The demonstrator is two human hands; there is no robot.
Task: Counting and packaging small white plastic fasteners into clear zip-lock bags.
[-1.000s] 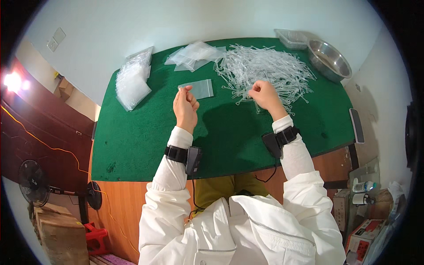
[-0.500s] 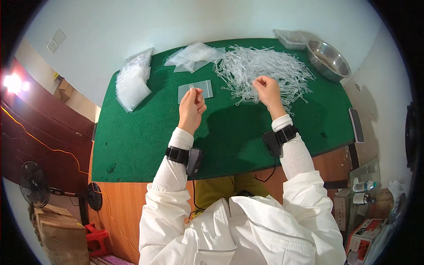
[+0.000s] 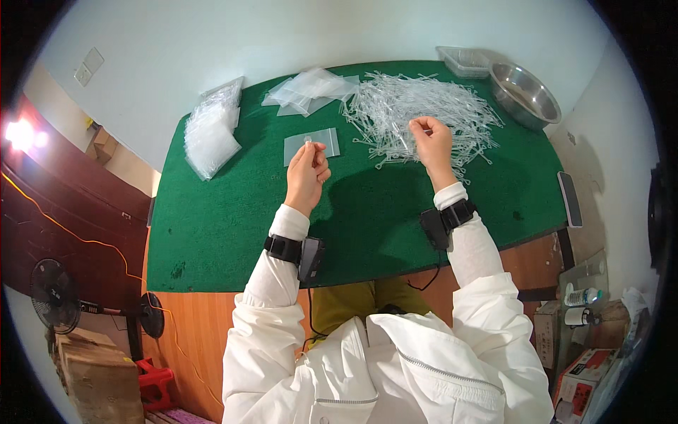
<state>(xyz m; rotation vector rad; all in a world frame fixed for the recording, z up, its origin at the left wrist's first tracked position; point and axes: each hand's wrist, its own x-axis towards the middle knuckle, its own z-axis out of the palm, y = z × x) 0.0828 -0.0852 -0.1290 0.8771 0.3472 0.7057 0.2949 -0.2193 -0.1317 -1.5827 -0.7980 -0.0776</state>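
Note:
My left hand (image 3: 306, 177) is closed, its thumb and fingers pinching a small clear piece (image 3: 308, 140) whose kind I cannot make out. Beneath those fingertips lies a flat clear zip bag (image 3: 326, 143) on the green tabletop. My right hand (image 3: 433, 148) pinches a thin clear plastic strip (image 3: 402, 136) over the near part of a large heap of clear plastic strips with looped ends (image 3: 438, 99). Against the heap, the strip's full length is hard to trace.
Several loose clear bags (image 3: 311, 88) lie at the back, left of the heap. A thick stack of bags (image 3: 212, 134) sits at the far left. A clear plastic tray (image 3: 466, 62) and a steel bowl (image 3: 526, 95) stand back right. A phone-like slab (image 3: 569, 199) is at the right edge.
My right hand has shifted slightly right and up, with the thin strip now showing beside its fingertips. My left hand has barely moved.

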